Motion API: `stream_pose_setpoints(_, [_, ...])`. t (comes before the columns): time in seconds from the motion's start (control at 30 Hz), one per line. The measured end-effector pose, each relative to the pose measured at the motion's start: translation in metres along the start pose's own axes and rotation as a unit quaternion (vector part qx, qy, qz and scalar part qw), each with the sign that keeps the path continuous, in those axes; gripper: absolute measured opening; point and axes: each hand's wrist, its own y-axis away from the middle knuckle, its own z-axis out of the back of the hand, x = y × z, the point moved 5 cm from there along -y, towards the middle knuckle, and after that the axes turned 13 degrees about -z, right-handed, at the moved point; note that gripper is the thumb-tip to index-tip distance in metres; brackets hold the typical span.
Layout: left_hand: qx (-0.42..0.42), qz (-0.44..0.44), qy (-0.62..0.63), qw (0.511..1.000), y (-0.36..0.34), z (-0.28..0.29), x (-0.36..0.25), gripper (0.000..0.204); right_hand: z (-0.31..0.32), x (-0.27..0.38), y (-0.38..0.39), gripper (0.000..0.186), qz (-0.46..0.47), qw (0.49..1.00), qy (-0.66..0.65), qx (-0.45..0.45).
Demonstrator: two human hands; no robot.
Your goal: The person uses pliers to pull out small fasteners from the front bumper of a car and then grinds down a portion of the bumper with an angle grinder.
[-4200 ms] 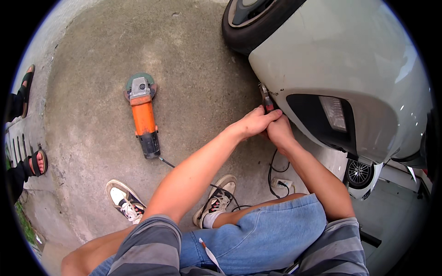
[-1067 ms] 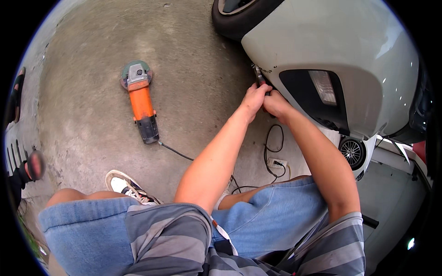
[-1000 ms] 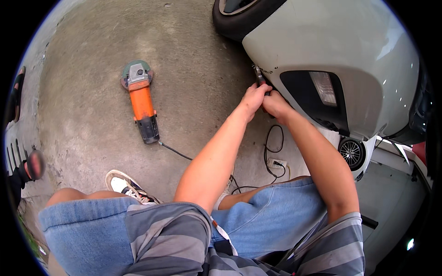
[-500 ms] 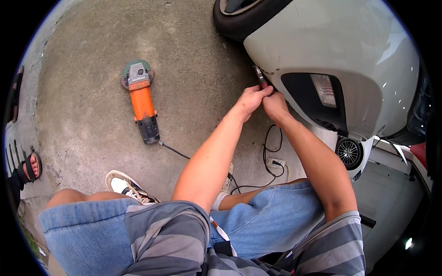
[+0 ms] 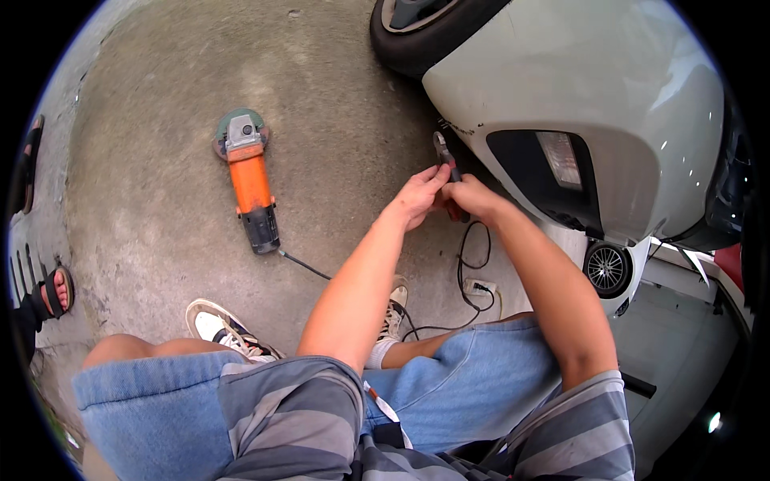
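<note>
One probable pair of pliers (image 5: 447,155) juts forward between both hands (image 5: 417,197).

Head-mounted fisheye view. The left camera of a pair looks steeply down past the wearer's striped shirt (image 5: 297,413), nearest the lens, to the left hand (image 5: 419,195) and right hand (image 5: 473,198) farther off, and the concrete floor (image 5: 160,192) beyond, its left edge bowed along the circular rim.
</note>
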Motion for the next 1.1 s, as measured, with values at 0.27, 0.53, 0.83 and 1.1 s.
stream_pose_setpoints(0.27, [0.052, -0.049, -0.184, 0.98, -0.026, 0.016, -0.001, 0.027, 0.007, 0.005, 0.026, 0.015, -0.033, 0.994, -0.099, 0.045])
stream_pose_setpoints(0.53, [-0.001, -0.033, -0.215, 0.976, -0.028, 0.023, -0.006, 0.036, 0.011, 0.012, 0.002, 0.012, -0.041, 0.996, -0.072, 0.035])
stream_pose_setpoints(0.83, [-0.001, 0.0, -0.115, 0.993, -0.038, 0.013, -0.008, 0.045, 0.004, 0.017, -0.02, 0.008, -0.027, 0.993, -0.063, -0.099])
stream_pose_setpoints(1.1, [-0.005, -0.013, -0.092, 0.996, -0.041, 0.017, -0.013, 0.046, 0.005, 0.031, -0.025, 0.029, -0.041, 0.985, -0.006, -0.166])
